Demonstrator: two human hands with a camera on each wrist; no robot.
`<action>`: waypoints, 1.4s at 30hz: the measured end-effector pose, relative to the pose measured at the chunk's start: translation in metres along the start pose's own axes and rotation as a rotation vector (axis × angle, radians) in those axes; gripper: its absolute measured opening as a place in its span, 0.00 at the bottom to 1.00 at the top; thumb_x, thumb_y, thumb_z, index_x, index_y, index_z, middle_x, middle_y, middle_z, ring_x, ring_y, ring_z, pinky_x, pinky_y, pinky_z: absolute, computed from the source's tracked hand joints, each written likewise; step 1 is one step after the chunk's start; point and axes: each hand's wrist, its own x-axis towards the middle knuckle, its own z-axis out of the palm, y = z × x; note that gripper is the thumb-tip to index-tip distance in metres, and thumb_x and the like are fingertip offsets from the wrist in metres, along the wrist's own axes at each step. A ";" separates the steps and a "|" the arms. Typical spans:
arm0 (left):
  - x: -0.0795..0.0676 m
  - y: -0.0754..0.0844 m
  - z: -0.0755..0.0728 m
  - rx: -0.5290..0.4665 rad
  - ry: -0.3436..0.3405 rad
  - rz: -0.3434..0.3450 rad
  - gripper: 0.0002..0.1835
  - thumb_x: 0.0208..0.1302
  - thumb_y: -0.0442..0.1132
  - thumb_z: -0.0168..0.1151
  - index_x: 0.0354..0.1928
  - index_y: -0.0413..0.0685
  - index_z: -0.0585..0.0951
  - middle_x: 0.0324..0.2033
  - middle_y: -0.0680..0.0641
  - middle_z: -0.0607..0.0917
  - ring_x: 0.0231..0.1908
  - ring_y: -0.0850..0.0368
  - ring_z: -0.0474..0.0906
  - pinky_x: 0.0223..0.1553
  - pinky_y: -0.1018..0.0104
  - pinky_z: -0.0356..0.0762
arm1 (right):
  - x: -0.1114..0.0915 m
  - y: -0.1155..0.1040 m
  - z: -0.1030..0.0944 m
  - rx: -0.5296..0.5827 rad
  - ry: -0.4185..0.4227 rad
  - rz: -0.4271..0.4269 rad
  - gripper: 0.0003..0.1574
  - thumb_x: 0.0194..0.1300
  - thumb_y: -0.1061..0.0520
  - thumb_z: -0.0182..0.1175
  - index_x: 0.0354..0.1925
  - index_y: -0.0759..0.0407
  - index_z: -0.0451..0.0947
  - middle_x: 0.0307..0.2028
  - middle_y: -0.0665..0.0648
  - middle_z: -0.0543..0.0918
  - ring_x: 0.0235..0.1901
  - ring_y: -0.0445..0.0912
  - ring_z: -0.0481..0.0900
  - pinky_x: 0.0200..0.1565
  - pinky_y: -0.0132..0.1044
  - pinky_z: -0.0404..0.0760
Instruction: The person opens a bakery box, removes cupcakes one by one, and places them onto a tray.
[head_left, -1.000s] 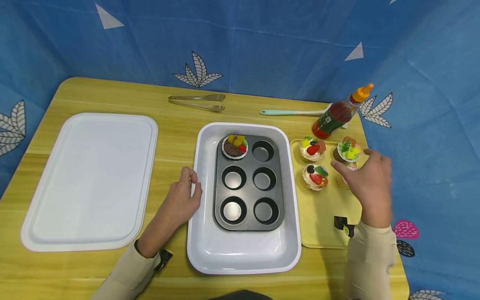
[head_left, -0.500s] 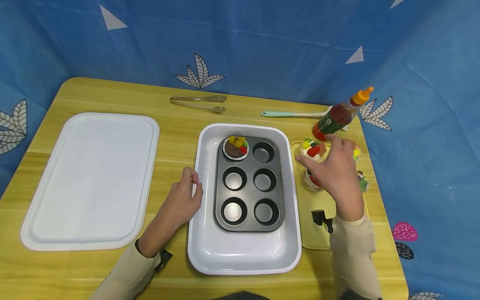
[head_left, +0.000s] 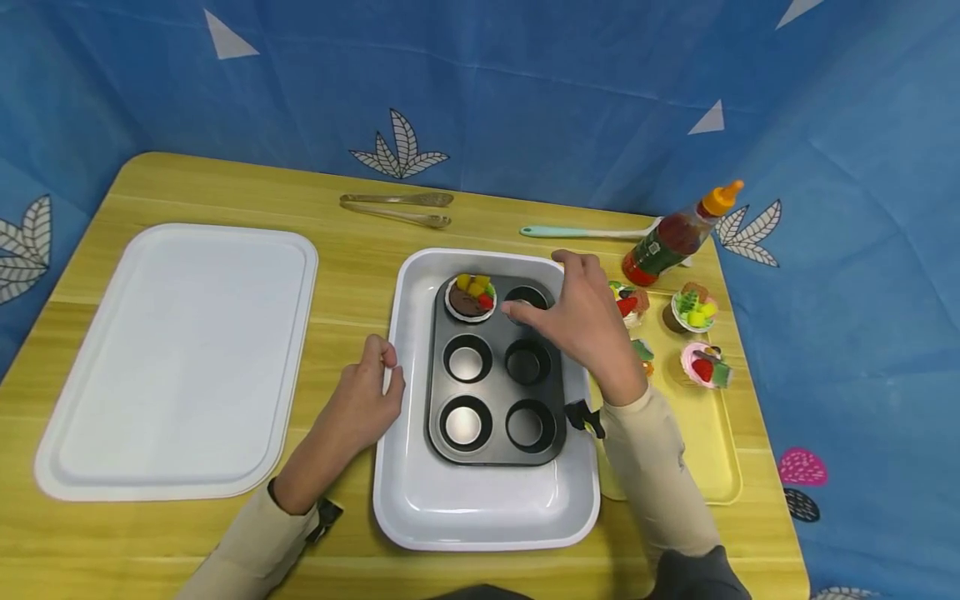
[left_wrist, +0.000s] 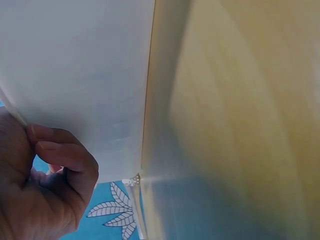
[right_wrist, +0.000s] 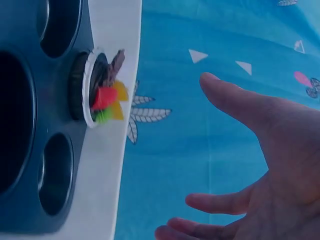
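In the head view, my left hand (head_left: 367, 396) grips the left rim of a white rectangular basin (head_left: 487, 512); the left wrist view shows its curled fingers (left_wrist: 72, 155) at that rim. A dark muffin tin (head_left: 497, 392) lies in the basin. A toy cupcake (head_left: 468, 302) with a brown top and yellow and red fruit pieces sits in its far-left cup. My right hand (head_left: 588, 325) hovers over the tin's far-right cup, thumb and fingers spread, holding nothing. In the right wrist view, the cupcake appears left of the spread thumb.
Right of the basin, a yellow tray (head_left: 701, 450) bears several cupcakes (head_left: 705, 365), partly hidden by my right arm. Behind it stands a red sauce bottle (head_left: 667, 246), tilted in view, near a spatula (head_left: 570, 232). Metal tongs (head_left: 397, 200) lie at the back; a white tray (head_left: 180, 358) is left.
My right hand has moved left from above the yellow tray, past its cupcakes, to above the muffin tin, staying spread and holding nothing. The left hand has kept its grip on the rim.
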 end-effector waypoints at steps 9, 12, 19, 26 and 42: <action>0.002 -0.001 0.001 0.003 0.002 0.011 0.06 0.71 0.37 0.51 0.44 0.48 0.64 0.15 0.45 0.69 0.20 0.49 0.71 0.22 0.60 0.67 | 0.018 -0.018 0.018 -0.016 -0.069 -0.035 0.65 0.49 0.26 0.71 0.71 0.62 0.60 0.64 0.67 0.66 0.56 0.59 0.71 0.57 0.55 0.73; 0.002 -0.001 0.001 0.003 -0.002 0.010 0.06 0.71 0.37 0.50 0.44 0.49 0.64 0.15 0.45 0.69 0.20 0.49 0.71 0.22 0.60 0.67 | 0.023 -0.022 0.025 -0.037 -0.094 -0.055 0.66 0.49 0.26 0.70 0.71 0.62 0.61 0.63 0.67 0.67 0.54 0.58 0.73 0.55 0.53 0.74; 0.002 -0.001 0.002 0.001 0.007 0.031 0.06 0.70 0.37 0.51 0.43 0.49 0.64 0.15 0.44 0.70 0.20 0.49 0.71 0.22 0.59 0.68 | 0.034 -0.029 0.043 -0.071 -0.159 -0.069 0.67 0.49 0.24 0.69 0.71 0.64 0.60 0.60 0.67 0.68 0.49 0.56 0.75 0.50 0.51 0.77; 0.001 -0.002 0.004 0.005 -0.015 0.031 0.06 0.71 0.37 0.50 0.43 0.50 0.64 0.15 0.45 0.70 0.19 0.50 0.70 0.22 0.60 0.68 | 0.038 -0.028 0.059 -0.152 -0.203 -0.040 0.67 0.48 0.22 0.68 0.70 0.63 0.61 0.59 0.68 0.69 0.44 0.56 0.78 0.45 0.51 0.78; 0.000 -0.002 0.000 0.008 0.004 0.015 0.07 0.70 0.36 0.51 0.44 0.49 0.64 0.15 0.45 0.70 0.20 0.49 0.71 0.22 0.60 0.67 | 0.046 -0.033 0.078 -0.145 -0.224 -0.054 0.73 0.48 0.25 0.70 0.73 0.68 0.54 0.64 0.72 0.64 0.47 0.61 0.80 0.47 0.52 0.79</action>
